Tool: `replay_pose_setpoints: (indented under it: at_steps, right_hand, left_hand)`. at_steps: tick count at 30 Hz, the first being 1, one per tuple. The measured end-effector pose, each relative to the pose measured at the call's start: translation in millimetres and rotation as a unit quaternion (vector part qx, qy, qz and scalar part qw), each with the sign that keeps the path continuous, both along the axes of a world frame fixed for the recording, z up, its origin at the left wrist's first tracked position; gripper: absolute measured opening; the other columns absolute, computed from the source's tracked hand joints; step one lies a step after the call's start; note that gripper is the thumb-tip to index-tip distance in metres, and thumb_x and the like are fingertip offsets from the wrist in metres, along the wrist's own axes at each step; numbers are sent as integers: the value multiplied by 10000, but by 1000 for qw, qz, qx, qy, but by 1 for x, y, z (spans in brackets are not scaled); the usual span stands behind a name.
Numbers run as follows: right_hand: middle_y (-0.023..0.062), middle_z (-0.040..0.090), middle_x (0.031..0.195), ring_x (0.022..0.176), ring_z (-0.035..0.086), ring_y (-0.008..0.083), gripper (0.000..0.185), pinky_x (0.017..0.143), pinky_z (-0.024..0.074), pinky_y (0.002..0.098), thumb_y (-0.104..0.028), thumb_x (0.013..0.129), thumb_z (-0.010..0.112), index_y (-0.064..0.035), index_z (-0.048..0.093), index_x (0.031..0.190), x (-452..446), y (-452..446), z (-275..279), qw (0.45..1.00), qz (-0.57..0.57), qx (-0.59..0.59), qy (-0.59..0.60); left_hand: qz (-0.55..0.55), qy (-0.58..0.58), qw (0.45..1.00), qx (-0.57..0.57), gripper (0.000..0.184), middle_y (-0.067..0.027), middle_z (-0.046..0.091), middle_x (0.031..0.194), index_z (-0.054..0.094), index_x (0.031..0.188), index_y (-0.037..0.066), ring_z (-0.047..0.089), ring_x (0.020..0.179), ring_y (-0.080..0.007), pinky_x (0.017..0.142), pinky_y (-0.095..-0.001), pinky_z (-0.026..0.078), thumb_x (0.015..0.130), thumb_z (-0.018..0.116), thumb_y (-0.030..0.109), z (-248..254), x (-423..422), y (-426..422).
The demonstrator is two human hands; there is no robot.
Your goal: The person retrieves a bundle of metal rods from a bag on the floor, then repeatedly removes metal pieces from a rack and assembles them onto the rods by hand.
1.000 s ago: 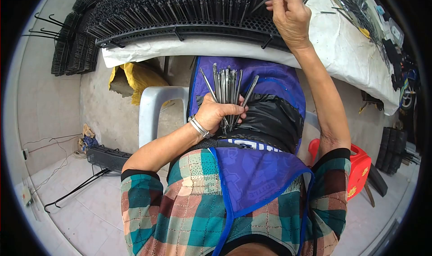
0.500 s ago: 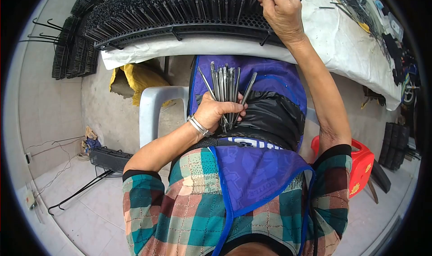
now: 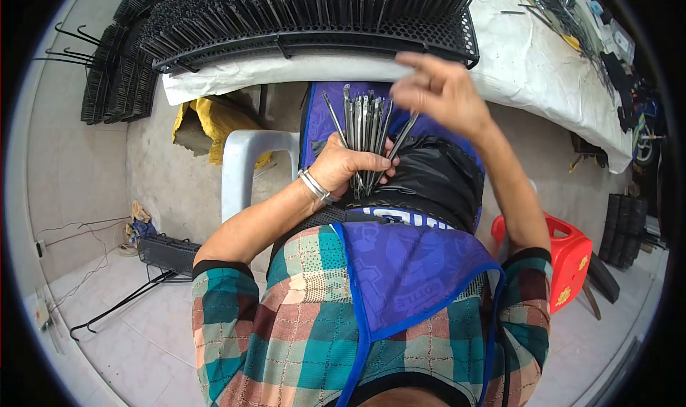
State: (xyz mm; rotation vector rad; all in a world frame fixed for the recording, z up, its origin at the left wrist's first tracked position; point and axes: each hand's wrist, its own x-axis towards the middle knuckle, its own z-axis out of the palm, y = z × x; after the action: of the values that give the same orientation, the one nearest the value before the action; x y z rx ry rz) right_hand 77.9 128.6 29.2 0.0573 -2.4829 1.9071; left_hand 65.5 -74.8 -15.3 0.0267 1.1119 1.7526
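Note:
My left hand [image 3: 346,164] is closed around a bundle of thin dark metal rods [image 3: 366,117], held upright over my lap. Their upper ends fan out, with one leaning left and another leaning right. Above and to the right of the bundle is my right hand [image 3: 446,92], blurred by motion, its fingers apart and nothing visible in them. Just beyond it, a long black perforated rack [image 3: 457,44] stands on the table, densely filled with similar upright rods [image 3: 321,7]; its right end shows bare mesh.
White sheeting [image 3: 529,64] covers the table, with more thin strands [image 3: 554,7] at its far right. A yellow sack [image 3: 221,132] lies on the floor beside a grey plastic chair arm [image 3: 239,171]. To my right is a red plastic stool [image 3: 568,264]. Black racks [image 3: 118,71] stand at left.
My right hand has come back from the rack's right end toward me, down to near the rod tops. The left hand with the bundle has barely moved.

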Motion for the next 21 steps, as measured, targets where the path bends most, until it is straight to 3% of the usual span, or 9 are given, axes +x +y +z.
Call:
replay_pose_setpoints:
  at_steps: [1,3,6,11,16,19,21]
  right_hand:
    - [115,671,848,736,630,135,538,719,500,269,-178,724,728,51,516,1162,14,-4,-4,1000,14,1,-25]
    - [104,662,839,700,624,126,463,661,507,260,-96,736,710,51,528,1135,35,-20,4,999,14,-15,-49]
    - [85,651,804,662,609,104,358,587,496,235,-36,751,684,47,551,1073,46,-34,-6,979,-43,-191,-63]
    - [48,632,727,618,572,65,179,535,465,206,-11,761,662,27,576,913,53,-36,-7,985,-100,-141,-13]
    - [-3,592,639,585,512,23,161,517,398,178,-72,732,709,-16,582,813,60,-35,-8,989,-146,-26,2]
    - [24,610,669,593,540,43,157,518,425,184,-60,743,700,-7,580,830,66,-32,-5,988,-139,-48,-37]
    - [49,622,707,610,567,68,156,520,454,194,-46,752,690,5,577,847,70,-32,-2,979,-120,-144,-79]
  left_hand:
    - [-6,-1,1000,7,289,-155,626,811,560,935,-14,633,712,-243,619,-328,536,672,671,-60,2,0,0]
    - [-21,-3,1000,18,301,-154,626,818,561,944,-9,634,723,-249,626,-329,538,669,674,-58,6,1,0]
    - [-50,23,996,64,261,-133,640,834,590,930,-19,649,714,-225,605,-311,551,686,678,-56,6,2,0]
    - [-31,-2,998,58,247,-120,637,820,590,929,-17,647,711,-224,605,-320,554,700,676,-49,14,4,1]
    - [9,9,999,40,229,-101,638,816,594,903,-18,637,703,-202,618,-334,553,693,674,-61,6,3,0]
    - [9,26,999,20,220,-92,641,808,600,885,-15,633,708,-184,620,-319,544,685,681,-58,5,4,1]
    - [24,51,998,-3,219,-86,643,800,602,881,-13,631,716,-176,619,-309,539,683,684,-55,4,3,2]
